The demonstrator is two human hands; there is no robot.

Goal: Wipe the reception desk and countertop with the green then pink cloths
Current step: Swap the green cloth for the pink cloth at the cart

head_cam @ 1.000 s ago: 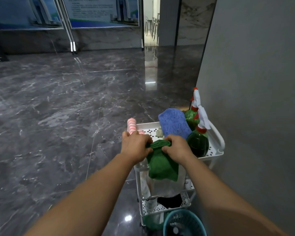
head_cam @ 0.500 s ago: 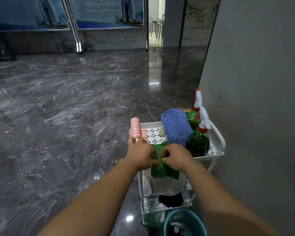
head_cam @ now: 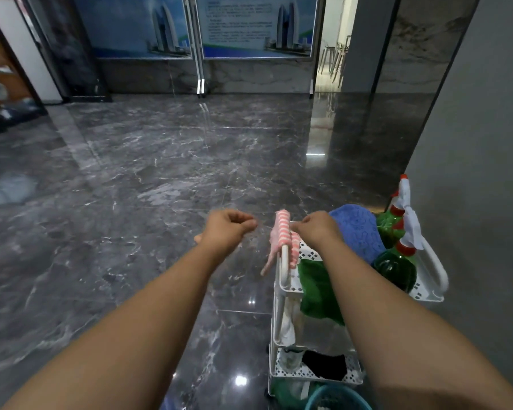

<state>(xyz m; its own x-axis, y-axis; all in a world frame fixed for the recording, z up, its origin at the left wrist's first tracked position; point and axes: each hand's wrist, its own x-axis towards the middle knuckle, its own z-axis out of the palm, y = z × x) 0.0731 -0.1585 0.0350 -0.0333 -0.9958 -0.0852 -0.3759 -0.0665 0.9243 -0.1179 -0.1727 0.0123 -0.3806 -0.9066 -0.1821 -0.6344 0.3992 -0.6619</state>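
1. Surface/room: glossy dark marble floor [head_cam: 160,179] w/ light glare; grey wall [head_cam: 471,143] on the right; two posters [head_cam: 258,25] on the far wall; lit doorway [head_cam: 335,39] beside them.
2. White tiered cart [head_cam: 284,270] stands close beside the grey wall; teal basket [head_cam: 335,399] low at its near end.
3. Room to move: wide stretch of floor lies left & ahead of cart; wall hems in its right side.
4. Top tray: green cloth [head_cam: 317,288] lies draped over near edge; blue cloth [head_cam: 359,229] behind it; two green spray bottles [head_cam: 396,269] at right side.
5. Pink cloth [head_cam: 282,232], pink-white striped, hangs over cart's left rail; one end dangles outside.
6. Right hand [head_cam: 319,229]: fingers curled onto top of pink cloth, gripping it; forearm crosses above green cloth.
7. Left hand [head_cam: 227,229]: over floor, left of cart, apart from it; fingers curled into a fist, holding nothing.
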